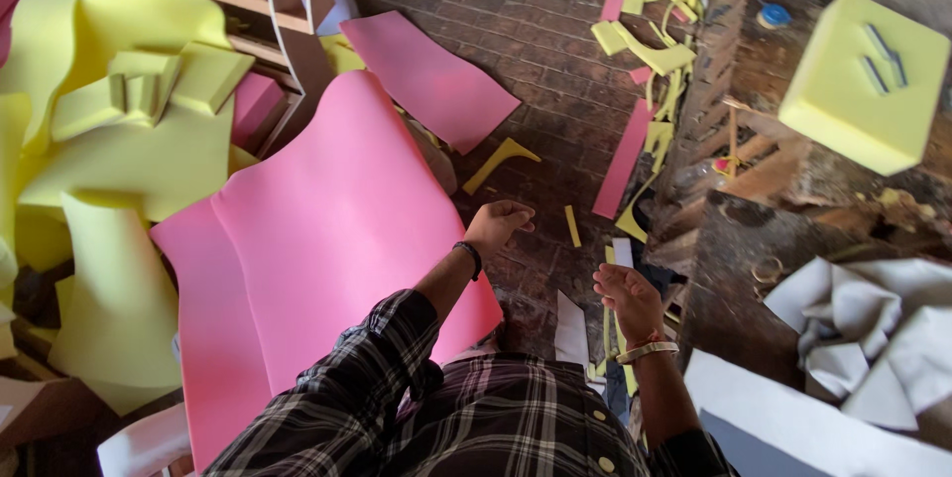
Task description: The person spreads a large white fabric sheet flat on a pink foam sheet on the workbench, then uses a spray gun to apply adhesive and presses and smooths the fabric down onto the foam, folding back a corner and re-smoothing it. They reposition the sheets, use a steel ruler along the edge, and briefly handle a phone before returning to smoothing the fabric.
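My left hand [499, 223], with a dark band on its wrist, hangs loosely curled over the brick floor just off the right edge of a large pink foam sheet [327, 239]. I see nothing in it. My right hand [627, 297], with a pale bracelet on its wrist, is lower and further right. Its fingers are slightly bent and apart, and it is empty. It hovers over thin white and yellow foam strips [615, 323] on the floor. A small yellow strip [572, 225] lies between the two hands.
Yellow foam sheets [119, 150] pile up at left over a wooden frame [288, 11]. A second pink sheet [426, 75] and an L-shaped yellow offcut [499, 162] lie beyond. Yellow scraps [659, 11] sit at the top. At right are a yellow foam block [861, 80] and crumpled white material [873, 333].
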